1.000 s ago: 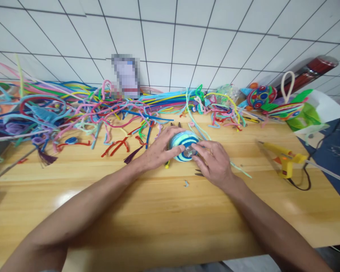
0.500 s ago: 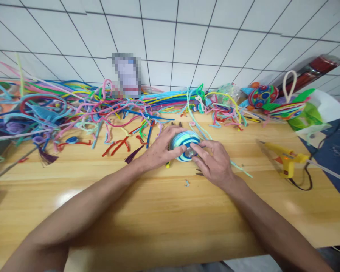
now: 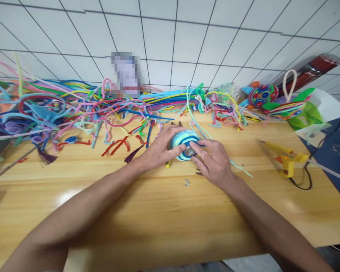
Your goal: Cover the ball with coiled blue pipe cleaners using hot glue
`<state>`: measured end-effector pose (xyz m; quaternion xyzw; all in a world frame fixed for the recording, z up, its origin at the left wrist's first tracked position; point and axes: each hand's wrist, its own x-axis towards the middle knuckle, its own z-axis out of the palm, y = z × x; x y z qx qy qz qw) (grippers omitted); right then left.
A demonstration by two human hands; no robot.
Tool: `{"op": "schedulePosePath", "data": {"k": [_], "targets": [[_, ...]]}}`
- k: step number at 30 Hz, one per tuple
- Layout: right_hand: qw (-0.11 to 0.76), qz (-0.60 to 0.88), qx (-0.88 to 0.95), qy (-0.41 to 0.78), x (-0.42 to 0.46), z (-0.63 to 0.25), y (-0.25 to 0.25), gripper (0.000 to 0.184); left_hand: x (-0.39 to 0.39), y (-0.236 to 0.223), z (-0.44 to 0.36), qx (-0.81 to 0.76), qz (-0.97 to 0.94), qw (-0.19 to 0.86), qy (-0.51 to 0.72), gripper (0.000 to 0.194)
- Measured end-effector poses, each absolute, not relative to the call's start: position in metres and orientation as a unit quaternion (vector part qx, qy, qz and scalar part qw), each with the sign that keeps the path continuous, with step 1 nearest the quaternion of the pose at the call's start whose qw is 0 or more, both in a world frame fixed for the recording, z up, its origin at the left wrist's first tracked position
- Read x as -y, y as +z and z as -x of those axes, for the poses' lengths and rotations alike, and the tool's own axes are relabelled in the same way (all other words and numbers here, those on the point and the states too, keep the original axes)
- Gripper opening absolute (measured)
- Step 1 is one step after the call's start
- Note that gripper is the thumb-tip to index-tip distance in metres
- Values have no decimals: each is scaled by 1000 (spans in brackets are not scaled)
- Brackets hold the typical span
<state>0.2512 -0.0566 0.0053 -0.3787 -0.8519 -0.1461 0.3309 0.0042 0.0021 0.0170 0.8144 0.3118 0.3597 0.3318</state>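
Between my hands is a round piece wrapped in pipe cleaners [image 3: 183,136], coiled in bands of blue, light blue and pale green. Its near face has a clear, shiny centre [image 3: 188,151]. My left hand [image 3: 160,149] is closed around the left side, with the thumb laid across the front. From the right, my right hand [image 3: 215,160] grips it, fingertips pressed near the clear centre; its inner fingers are partly hidden. A pale green pipe cleaner [image 3: 240,168] sticks out beyond my right hand. Dark pointed tips of a tool [image 3: 199,172] show beneath that hand.
Tangled pipe cleaners [image 3: 121,109] line the back of the wooden table along the tiled wall. A yellow glue gun [image 3: 286,156] with a cord lies at right. Purple tassels [image 3: 133,154] and red pieces lie left. Light blue scraps [image 3: 187,183] lie in front.
Almost nothing differs. Both hands keep the same hold on the round piece, and the view has shifted very slightly.
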Motion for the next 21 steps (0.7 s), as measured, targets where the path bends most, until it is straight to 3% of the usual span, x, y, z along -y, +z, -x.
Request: {"op": "schedulePosePath", "data": {"k": [7,21], "targets": [[323,378,852,-164,57,-250,8,54,-3,13,-3,-300,-816,332,365,48],[353,382,840,-157,57,-247,5,64,-3,7,-9,-290,-794,355,400,45]]}}
